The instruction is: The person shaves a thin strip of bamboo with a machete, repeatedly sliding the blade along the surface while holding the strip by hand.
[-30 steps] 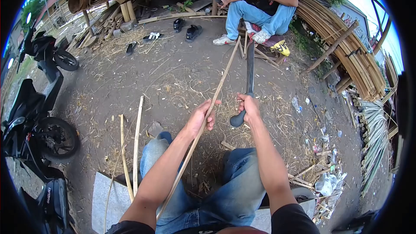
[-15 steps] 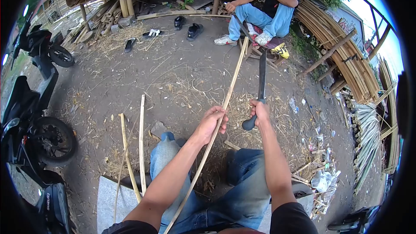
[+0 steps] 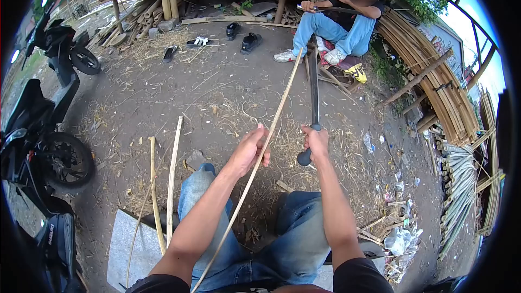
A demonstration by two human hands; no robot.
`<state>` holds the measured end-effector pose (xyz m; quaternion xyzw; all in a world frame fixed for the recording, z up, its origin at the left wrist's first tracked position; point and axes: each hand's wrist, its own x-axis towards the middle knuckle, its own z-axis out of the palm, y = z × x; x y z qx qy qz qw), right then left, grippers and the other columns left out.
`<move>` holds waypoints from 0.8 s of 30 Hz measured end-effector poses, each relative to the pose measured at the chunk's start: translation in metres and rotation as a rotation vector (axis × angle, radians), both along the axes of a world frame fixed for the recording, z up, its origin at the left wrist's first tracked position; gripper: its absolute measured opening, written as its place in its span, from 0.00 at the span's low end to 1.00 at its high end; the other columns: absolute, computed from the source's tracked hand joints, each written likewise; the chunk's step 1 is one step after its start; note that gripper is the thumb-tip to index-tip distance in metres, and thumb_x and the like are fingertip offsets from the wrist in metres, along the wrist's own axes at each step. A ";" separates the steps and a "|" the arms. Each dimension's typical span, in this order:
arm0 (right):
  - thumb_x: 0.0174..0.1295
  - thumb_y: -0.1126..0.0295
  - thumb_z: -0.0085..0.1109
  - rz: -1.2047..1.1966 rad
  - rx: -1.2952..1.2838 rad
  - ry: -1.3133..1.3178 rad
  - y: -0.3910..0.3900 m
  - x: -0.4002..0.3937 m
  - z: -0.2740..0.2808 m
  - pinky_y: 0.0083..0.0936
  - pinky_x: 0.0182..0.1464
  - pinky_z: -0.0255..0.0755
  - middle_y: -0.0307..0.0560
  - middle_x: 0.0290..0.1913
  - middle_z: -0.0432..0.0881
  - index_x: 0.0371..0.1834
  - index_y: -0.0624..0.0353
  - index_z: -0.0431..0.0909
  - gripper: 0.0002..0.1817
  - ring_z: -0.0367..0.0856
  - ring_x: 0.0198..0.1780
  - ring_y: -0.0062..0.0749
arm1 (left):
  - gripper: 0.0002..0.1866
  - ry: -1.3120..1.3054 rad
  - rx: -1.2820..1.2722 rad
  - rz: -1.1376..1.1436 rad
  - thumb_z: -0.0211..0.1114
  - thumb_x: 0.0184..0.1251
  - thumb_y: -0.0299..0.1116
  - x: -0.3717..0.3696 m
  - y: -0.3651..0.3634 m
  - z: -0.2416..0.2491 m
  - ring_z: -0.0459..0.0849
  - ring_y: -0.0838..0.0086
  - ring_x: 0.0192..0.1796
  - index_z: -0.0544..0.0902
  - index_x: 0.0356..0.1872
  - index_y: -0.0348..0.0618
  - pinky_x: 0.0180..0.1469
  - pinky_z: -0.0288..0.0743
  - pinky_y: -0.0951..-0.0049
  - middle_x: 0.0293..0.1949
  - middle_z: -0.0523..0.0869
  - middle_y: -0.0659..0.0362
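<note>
A long, thin bamboo strip slants from between my knees out towards the far side. My left hand holds it loosely, the thumb side raised and the fingertips curled round its far side. My right hand is wrapped round the dark handle of a machete. The machete's blade points away from me, just right of the strip and apart from it near my hands. Beside my left knee, two pale bamboo pieces lean upward from a grey slab.
Opposite me sits a person holding a long blade. Motorcycles stand at the left. Bamboo bundles are stacked at the right, above tied strips. Shoes and shavings lie on the ground; plastic litter is at lower right.
My left hand has shifted down and left with the strip, its grip looser. The machete has swung left, closer to the strip's far end. The person opposite has brought their blade to level.
</note>
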<state>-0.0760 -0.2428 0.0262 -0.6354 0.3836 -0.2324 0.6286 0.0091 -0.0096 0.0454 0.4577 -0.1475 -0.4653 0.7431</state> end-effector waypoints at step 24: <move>0.60 0.70 0.68 -0.027 -0.016 0.020 -0.026 -0.035 0.005 0.29 0.16 0.57 0.35 0.14 0.71 0.21 0.59 0.75 0.13 0.67 0.13 0.23 | 0.10 0.266 -0.059 -0.141 0.52 0.82 0.38 -0.009 -0.038 -0.007 0.66 0.87 0.17 0.75 0.50 0.42 0.13 0.57 0.86 0.24 0.72 0.67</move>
